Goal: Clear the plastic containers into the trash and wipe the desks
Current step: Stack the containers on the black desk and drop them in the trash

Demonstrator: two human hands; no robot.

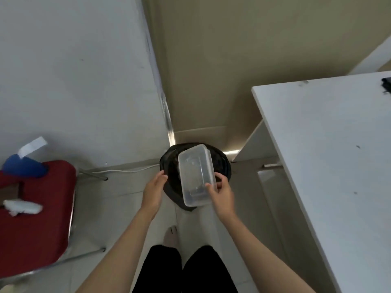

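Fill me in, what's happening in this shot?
A person stands over a black-lined trash bin in the corner. The right hand grips a clear plastic container by its near edge, holding it right above the bin opening, not yet dropped. The left hand is open, its fingers at the bin liner's rim. A white desk stands to the right and a red chair to the left with a white cloth on it.

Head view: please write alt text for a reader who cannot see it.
The right hand holds a clear plastic container over a black-lined trash bin; the left hand touches the bin's rim. A white desk stands right, a red chair left.
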